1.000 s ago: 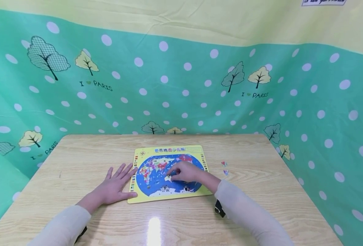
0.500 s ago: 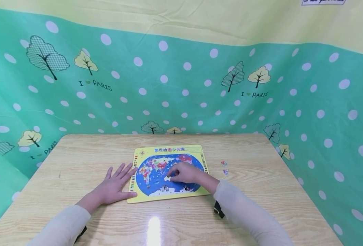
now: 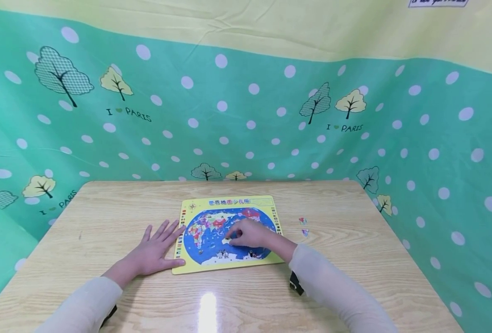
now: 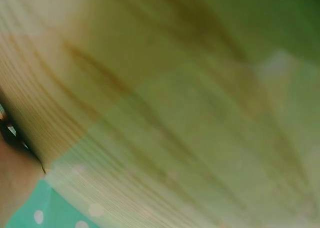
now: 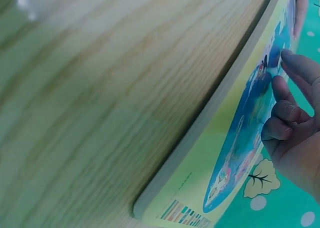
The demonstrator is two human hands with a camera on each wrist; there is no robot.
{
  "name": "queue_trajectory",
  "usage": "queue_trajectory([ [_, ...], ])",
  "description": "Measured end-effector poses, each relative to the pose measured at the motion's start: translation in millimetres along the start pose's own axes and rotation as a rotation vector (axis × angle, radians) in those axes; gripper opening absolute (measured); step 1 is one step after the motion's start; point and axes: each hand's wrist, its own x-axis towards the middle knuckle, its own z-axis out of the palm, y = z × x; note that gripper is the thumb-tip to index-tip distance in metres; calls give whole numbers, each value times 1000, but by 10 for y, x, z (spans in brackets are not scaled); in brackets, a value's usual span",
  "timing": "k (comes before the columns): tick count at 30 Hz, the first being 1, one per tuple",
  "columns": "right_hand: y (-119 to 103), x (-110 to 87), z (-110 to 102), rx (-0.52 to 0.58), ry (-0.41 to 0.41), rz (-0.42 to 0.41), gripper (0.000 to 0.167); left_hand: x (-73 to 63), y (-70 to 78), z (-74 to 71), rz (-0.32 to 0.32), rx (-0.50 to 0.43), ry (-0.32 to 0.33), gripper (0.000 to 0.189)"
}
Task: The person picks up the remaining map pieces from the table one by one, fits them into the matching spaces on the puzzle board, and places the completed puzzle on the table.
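A yellow-bordered world map puzzle board (image 3: 200, 268) lies flat on the wooden table. My left hand (image 3: 156, 252) rests with spread, straight fingers against its left edge, fingertips on the border. Over the blue map, my right hand (image 3: 251, 233) pinches a small pale puzzle piece (image 3: 226, 241) with thumb and index finger, low at the board's surface. From the right wrist view, the right hand's (image 5: 295, 138) fingertips meet the map and its other fingers curl inward; the piece itself is hidden there. The left wrist view holds mostly blurred tabletop.
Two small colourful puzzle pieces, one red and white (image 3: 302, 221) and one purplish (image 3: 305, 232), lie on the table (image 3: 345, 259) right of the board. A green dotted cloth (image 3: 229, 115) with printed trees hangs behind the table and along its sides.
The pale piece has shifted and turned very slightly under the right fingertips. The left hand stays at the board's edge, and the board and loose pieces keep their places.
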Motion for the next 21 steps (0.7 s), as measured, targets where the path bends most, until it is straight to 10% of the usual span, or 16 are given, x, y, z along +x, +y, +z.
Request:
queue_trajectory([
  [21, 30, -120, -153, 84, 67, 1, 19, -1, -15, 7, 10, -8, 15, 91],
])
